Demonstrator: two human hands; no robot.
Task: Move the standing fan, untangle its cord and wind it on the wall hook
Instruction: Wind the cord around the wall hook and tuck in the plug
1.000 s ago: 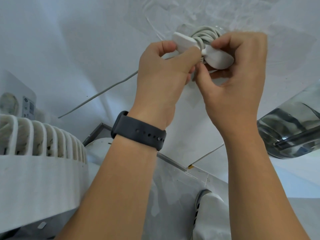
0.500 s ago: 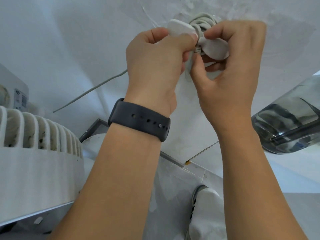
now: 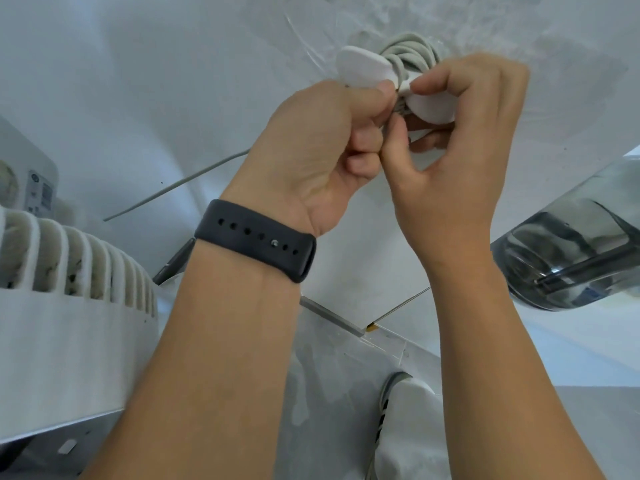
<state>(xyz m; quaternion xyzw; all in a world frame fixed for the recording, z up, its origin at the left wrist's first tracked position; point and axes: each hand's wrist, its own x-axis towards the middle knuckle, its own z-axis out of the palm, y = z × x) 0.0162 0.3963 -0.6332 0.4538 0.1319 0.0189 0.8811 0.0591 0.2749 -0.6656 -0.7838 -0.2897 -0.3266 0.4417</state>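
Wall (image 3: 173, 81): we see a broad, matte white plane, faintly mottled.

Standing fan (image 3: 69, 323): at lower left, we note white plastic with a ribbed, slotted grille, dusty between the ribs.

Clear container (image 3: 571, 258): smoky, glossy plastic at the right edge; we cannot tell what it is.

Left hand (image 3: 311, 150): we have the fingers curled, thumb and forefinger pinching the white plug (image 3: 363, 69), a smooth, rounded, flattish body. A dark rubbery wrist strap (image 3: 256, 239) with punched holes sits below.

Right hand (image 3: 460, 140): our fingers are curled round the wall hook (image 3: 429, 105), a smooth white rounded piece, pinching at its front.

Cord (image 3: 407, 51): grey, round, matte; several loops bunch on the hook, and one straight run (image 3: 173, 185) falls away toward the fan.

Risk, as we judge it: the stiff loops may spring off if the plug is let go untucked; a pull on the trailing run could drag the coil loose.
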